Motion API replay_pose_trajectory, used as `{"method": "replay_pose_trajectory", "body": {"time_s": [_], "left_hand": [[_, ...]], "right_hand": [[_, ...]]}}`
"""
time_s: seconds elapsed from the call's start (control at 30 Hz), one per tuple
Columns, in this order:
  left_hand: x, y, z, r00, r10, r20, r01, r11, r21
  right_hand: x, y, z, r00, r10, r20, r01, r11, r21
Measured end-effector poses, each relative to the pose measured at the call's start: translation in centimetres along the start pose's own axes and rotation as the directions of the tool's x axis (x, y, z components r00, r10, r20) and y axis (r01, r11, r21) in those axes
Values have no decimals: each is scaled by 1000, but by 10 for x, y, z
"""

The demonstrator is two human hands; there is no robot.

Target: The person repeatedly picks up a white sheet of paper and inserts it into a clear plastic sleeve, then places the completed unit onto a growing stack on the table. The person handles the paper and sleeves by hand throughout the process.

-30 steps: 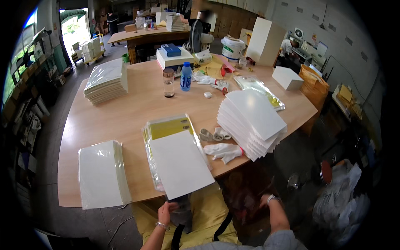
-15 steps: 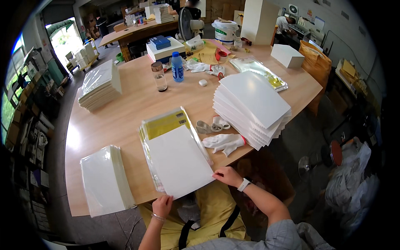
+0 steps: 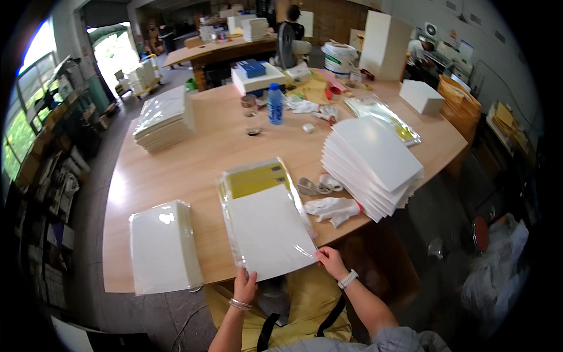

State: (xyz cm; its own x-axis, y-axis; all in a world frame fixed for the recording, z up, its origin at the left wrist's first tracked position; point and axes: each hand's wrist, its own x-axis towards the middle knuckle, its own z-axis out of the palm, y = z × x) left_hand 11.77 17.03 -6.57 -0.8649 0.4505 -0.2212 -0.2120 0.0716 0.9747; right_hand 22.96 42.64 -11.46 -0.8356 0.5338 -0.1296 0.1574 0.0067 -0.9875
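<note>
A white sheet (image 3: 271, 230) lies on a pile of clear plastic sleeves (image 3: 225, 205) at the table's front edge, its lower end reaching past that edge. Yellow shows through the sleeves above it. My left hand (image 3: 246, 285) is closed on the sheet's near left corner, thumb on top. At the near right corner, my right hand (image 3: 332, 262) pinches the sheet; creased clear plastic glints beside its fingertips. How far the sheet sits inside a sleeve is hard to tell. White gloves (image 3: 333, 209) lie just beyond my right hand.
A fanned stack of white sheets (image 3: 375, 158) stands at the right. Plastic-covered stacks lie near left (image 3: 161, 246) and far left (image 3: 165, 117). A blue bottle (image 3: 275, 105), a clear cup (image 3: 252, 120) and a white bucket (image 3: 339, 58) stand farther back.
The whole scene has shifted right in the view. My left hand has turned more upright at the sheet's corner. Glare on plastic now shows by my right fingers.
</note>
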Motion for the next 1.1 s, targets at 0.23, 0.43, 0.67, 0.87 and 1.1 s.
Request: {"method": "replay_pose_trajectory", "body": {"time_s": [0.23, 0.43, 0.67, 0.87, 1.1], "left_hand": [[-34, 58, -63, 988, 155, -22, -140, 938, 317], [-45, 57, -93, 977, 120, -175, -44, 920, 389], [-63, 78, -86, 973, 177, -146, -131, 950, 282], [-68, 90, -212, 859, 386, -337, -205, 861, 464], [-34, 7, -342, 793, 332, -510, -93, 895, 437]], "right_hand": [[-38, -27, 67, 995, 50, 83, -63, 985, 161], [-46, -7, 98, 970, 77, 231, -150, 937, 316], [-49, -21, 101, 989, -26, 148, -19, 954, 298], [-32, -85, 203, 906, -304, 293, 275, 952, 135], [-17, -92, 321, 691, -415, 591, 530, 848, -25]]}}
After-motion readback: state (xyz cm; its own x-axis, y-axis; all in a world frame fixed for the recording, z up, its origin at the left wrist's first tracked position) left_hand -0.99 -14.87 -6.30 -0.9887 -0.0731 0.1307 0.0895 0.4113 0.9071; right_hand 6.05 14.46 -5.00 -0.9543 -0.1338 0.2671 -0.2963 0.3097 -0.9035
